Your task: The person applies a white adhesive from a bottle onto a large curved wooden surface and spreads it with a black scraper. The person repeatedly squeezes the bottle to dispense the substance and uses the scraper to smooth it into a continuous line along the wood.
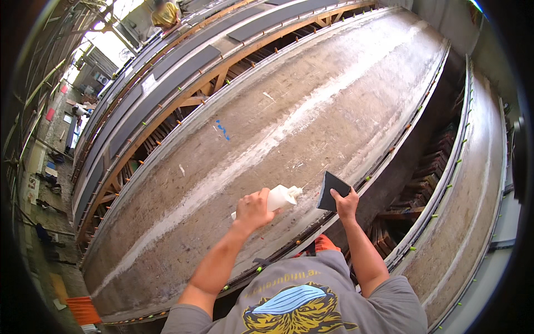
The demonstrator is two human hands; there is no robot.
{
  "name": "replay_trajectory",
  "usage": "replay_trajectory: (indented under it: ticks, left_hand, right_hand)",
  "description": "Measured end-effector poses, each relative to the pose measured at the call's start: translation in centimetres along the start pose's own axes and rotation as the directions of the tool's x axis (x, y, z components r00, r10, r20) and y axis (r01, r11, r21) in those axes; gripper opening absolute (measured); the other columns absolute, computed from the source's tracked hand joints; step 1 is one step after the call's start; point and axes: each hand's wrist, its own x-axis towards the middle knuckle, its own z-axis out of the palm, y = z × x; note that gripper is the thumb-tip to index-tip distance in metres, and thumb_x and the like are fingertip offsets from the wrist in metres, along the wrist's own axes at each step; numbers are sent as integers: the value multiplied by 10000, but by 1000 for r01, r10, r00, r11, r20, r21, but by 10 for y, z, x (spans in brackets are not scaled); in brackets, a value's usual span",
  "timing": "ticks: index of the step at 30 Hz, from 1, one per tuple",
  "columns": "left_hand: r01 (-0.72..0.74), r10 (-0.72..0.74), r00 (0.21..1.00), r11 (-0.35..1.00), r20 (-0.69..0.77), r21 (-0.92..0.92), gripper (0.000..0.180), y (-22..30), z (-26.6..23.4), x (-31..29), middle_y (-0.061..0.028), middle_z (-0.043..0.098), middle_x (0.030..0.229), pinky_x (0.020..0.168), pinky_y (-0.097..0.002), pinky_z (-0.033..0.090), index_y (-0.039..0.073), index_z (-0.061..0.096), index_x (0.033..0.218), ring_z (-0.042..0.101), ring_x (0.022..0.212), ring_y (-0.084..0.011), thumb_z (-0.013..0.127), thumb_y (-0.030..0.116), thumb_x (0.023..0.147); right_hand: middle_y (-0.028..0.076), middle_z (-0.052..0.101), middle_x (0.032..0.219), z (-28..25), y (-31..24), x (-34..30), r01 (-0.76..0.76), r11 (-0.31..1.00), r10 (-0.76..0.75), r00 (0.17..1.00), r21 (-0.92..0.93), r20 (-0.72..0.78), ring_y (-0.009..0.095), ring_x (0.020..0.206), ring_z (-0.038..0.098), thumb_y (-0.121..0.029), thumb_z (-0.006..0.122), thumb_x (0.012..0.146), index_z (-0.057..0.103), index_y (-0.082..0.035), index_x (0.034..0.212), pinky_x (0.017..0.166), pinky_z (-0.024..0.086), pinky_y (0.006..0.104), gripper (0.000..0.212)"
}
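Observation:
My left hand (256,209) is wrapped round a white plastic squeeze bottle (281,196), which lies tilted in the grip with its nozzle pointing right. In my right hand (346,203) is a dark grey rectangular piece (332,189), thin and flat, with a paler edge; my thumb presses on its face. Both hands are above the near side of a long worn table (245,150), whose brown-grey surface has a whitish stripe (278,133) along its middle. Whether the bottle is dripping I cannot make out.
Several dark grey panels (187,61) lie on a neighbouring long table to the left, where a person in yellow (165,15) stands far back. Another long table (473,206) runs along the right. Small green and orange pegs (368,178) line the table edges.

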Motion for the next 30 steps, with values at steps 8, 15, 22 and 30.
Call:
replay_trajectory:
  ticks: [8,15,22,30]
  left_hand:
    - [0,-3,1000,992,27,129,541,2,1,21,-153,747,982,789,-487,581,89,624,1052,741,919,-358,861,462,739]
    - [-44,15,993,970,121,239,445,2,-3,25,-137,750,997,782,-444,605,69,612,1021,752,916,-327,820,378,778]
    - [-92,47,986,952,160,291,412,0,-4,29,-136,754,967,771,-435,608,77,622,1007,757,886,-320,822,344,764]
    - [-68,8,984,939,178,336,424,-11,5,57,-144,756,982,790,-439,610,70,625,1033,759,911,-314,814,352,777]
  right_hand:
    - [92,769,905,-2,4,5,-27,999,25,998,46,52,154,802,715,-121,830,806,716,27,1014,744,562,310,279]
    - [93,767,907,-1,4,7,-66,993,59,996,101,63,155,800,715,-93,818,813,713,37,1030,745,567,307,274]
    - [81,762,919,-1,5,7,-73,990,65,996,122,69,138,802,701,-90,817,817,712,40,1041,745,563,299,279]
    - [88,764,922,-1,6,8,-65,991,57,996,114,70,142,805,705,-87,820,816,705,42,1026,751,563,300,272]
